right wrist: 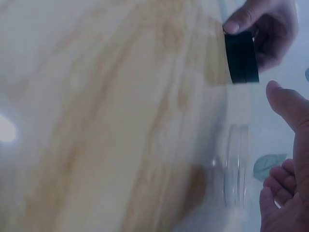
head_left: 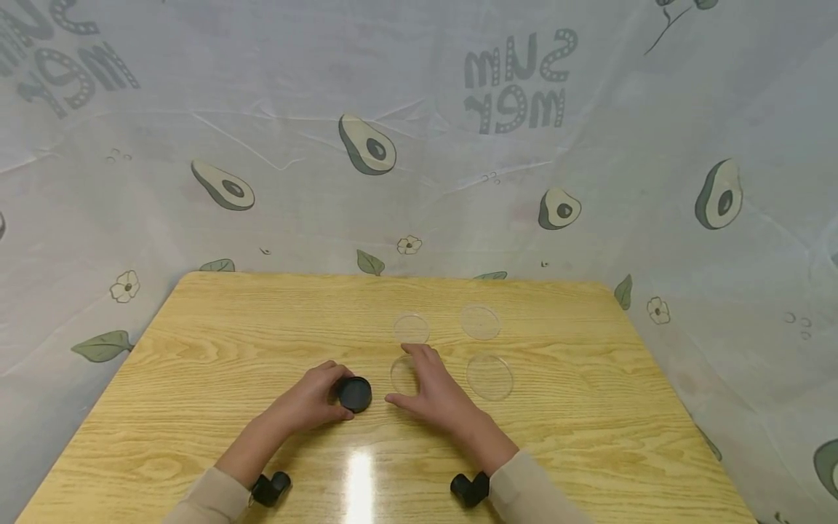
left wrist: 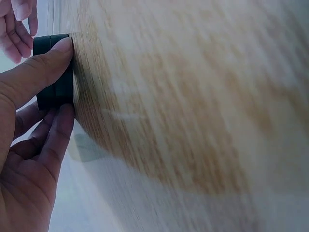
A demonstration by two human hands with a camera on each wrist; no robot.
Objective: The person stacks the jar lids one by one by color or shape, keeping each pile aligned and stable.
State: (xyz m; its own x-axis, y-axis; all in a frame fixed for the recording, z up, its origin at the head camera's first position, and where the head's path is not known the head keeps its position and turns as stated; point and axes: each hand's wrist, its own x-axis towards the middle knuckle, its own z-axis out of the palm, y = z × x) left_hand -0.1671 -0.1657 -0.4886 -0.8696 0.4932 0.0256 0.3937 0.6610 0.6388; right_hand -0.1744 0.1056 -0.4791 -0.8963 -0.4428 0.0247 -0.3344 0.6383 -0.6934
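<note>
My left hand [head_left: 317, 397] holds a short black cylinder [head_left: 356, 395] with a recessed round top, which stands on the table. In the left wrist view the thumb lies across one side of the cylinder [left wrist: 60, 84] and the fingers touch the opposite side; a seam runs around its wall. To the right, my right hand [head_left: 437, 397] is held low with thumb and fingers spread and nothing between them. Partly hidden beneath it is a clear round dish [head_left: 399, 375]. From the right wrist, a low-walled clear dish [right wrist: 235, 166] shows beside the spread fingers.
More clear round dishes lie nearby: one beyond the right hand [head_left: 411, 327], one farther back [head_left: 481, 322] and one to the right [head_left: 489, 377]. The wooden table [head_left: 262, 313] meets a printed cloth [head_left: 294, 218] behind. Black wrist devices [head_left: 270, 489] sit at both cuffs.
</note>
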